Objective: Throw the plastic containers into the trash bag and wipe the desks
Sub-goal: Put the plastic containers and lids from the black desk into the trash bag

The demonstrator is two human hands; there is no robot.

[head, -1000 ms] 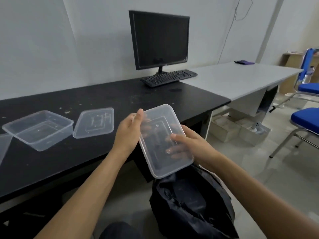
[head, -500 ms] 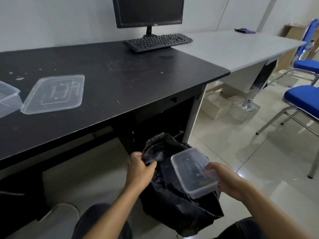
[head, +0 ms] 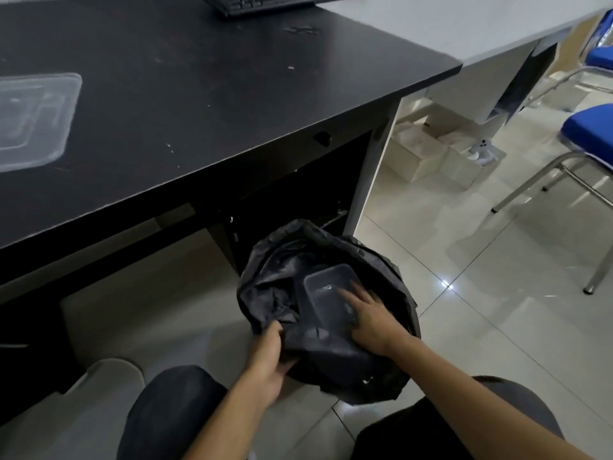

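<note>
A black trash bag [head: 272,280] stands open on the floor in front of the black desk [head: 199,94]. My left hand [head: 268,353] grips the bag's near rim and holds it open. A clear plastic container [head: 323,287] lies inside the mouth of the bag. My right hand [head: 368,320] rests on its near end with fingers spread flat across the top. A clear plastic lid [head: 30,121] lies on the desk at the far left, partly cut off by the frame edge.
A black keyboard [head: 265,1] sits at the desk's back edge. A grey desk [head: 464,24] adjoins on the right, with pale boxes [head: 431,154] on the floor under it. Blue chairs [head: 590,127] stand at the right on the tiled floor. My knees are at the bottom.
Both hands went from desk height down to the bag. My left hand took the rim, and my right hand carried the container into the bag's mouth. The view tilted downward.
</note>
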